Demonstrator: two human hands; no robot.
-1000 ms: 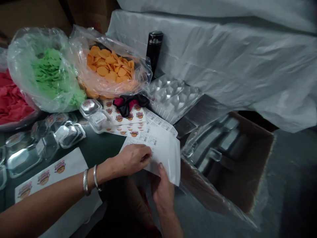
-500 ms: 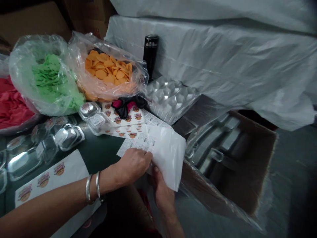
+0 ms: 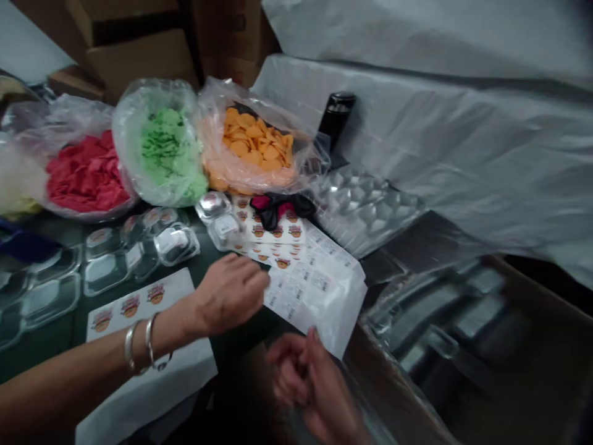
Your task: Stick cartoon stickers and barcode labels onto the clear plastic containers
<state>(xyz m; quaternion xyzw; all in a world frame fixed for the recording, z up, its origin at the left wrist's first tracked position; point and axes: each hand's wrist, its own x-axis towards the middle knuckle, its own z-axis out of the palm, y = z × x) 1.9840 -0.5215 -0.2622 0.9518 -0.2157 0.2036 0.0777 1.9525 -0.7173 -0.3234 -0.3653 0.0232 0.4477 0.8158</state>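
Observation:
My left hand [image 3: 231, 293], with two silver bangles at the wrist, hovers over the green table with its fingers curled closed. What it pinches, if anything, is hidden. Below and to the right, my right hand [image 3: 315, 383] is blurred, its fingers half bent and the thumb apart, holding nothing visible. Just beyond it lies a sheet of barcode labels [image 3: 319, 281], partly hanging over the table edge. Nearer my left forearm is a white sheet with round cartoon stickers [image 3: 130, 306], partly covered by the arm. Clear plastic boxes [image 3: 173, 244] stand behind it.
Bags of red [image 3: 88, 176], green [image 3: 167, 142] and orange pieces [image 3: 257, 142] line the back. A black-and-pink cloth item [image 3: 280, 207] rests on sticker sheets. Right of these are a clear plastic tray stack [image 3: 365, 201], a black bottle [image 3: 337, 117] and an open carton [image 3: 532, 371] of plastic containers.
The view has swung left. My right hand has let go of the label sheet, which now lies flatter, and drawn toward me. My left hand has moved left, away from the sheet.

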